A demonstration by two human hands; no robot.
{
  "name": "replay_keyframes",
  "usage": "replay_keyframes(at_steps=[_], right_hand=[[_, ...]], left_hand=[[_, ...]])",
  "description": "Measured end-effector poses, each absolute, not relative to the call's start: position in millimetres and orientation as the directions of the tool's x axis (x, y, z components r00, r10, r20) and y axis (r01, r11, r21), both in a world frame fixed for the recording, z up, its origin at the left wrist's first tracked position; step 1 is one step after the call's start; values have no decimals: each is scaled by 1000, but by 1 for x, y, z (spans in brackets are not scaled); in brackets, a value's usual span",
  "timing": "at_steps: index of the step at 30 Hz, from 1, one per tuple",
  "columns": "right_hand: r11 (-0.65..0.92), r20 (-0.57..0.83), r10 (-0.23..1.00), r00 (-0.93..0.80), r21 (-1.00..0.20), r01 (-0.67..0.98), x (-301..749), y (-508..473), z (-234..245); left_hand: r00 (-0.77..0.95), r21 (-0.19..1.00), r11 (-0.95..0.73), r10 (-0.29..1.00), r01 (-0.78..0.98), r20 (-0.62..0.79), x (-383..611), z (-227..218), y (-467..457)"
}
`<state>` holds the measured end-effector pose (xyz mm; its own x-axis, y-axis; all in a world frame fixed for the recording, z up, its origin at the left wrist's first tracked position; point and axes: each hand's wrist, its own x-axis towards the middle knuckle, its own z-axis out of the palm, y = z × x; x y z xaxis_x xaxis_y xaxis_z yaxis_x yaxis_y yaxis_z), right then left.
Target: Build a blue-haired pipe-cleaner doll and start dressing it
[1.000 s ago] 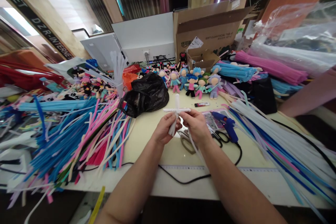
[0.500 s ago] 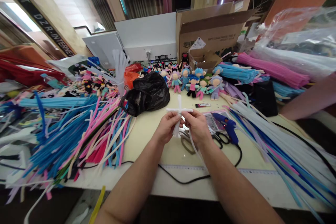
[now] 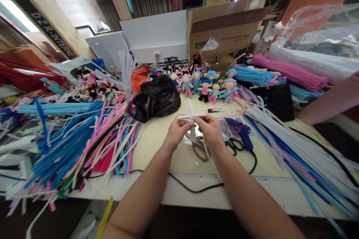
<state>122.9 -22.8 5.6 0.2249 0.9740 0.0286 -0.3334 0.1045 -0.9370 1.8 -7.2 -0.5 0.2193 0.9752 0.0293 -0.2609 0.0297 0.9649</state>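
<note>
White pipe cleaners [image 3: 190, 107] form a cross shape held up over the table, with one long strand trailing down by my right wrist. My left hand [image 3: 179, 130] pinches the cross from its left side, below the crossbar. My right hand [image 3: 209, 129] grips it from the right, thumb and fingers closed near the centre. Beneath the hands lie scissors with dark handles [image 3: 235, 145] and another pair with greyish handles [image 3: 199, 152], partly hidden. A blue glue gun [image 3: 245, 134] rests right of my right hand.
Bundles of blue pipe cleaners [image 3: 70, 149] spread at left, white ones [image 3: 288, 138] at right. A black plastic bag [image 3: 159, 99], several small dolls [image 3: 206, 89] and a cardboard box [image 3: 224, 31] stand behind. A black cord [image 3: 196, 190] and a ruler [image 3: 269, 179] lie near the front edge.
The cross has tilted slightly, its upper arm leaning a little left and its lower part turning. Both hands keep their hold; the whole view has shifted slightly.
</note>
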Motion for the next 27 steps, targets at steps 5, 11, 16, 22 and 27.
replay_keyframes(at_steps=[5, 11, 16, 22, 27], right_hand=[[109, 76, 968, 239, -986, -125, 123, -28, 8], [100, 87, 987, 138, -990, -95, 127, -26, 8], [88, 88, 996, 6, -992, -93, 134, -24, 12], [86, 90, 995, -30, -989, -121, 138, -22, 11], [-5, 2, 999, -39, -982, -190, 138, -20, 3]], left_hand=[[102, 970, -71, 990, -234, 97, -6, -1, -3], [167, 974, -3, 985, -225, 41, -12, -5, 1], [191, 960, 70, 981, -271, -18, -15, 0, 1], [257, 923, 160, 964, -350, -69, -16, 5, -1], [319, 907, 185, 946, -378, -60, -16, 5, -2]])
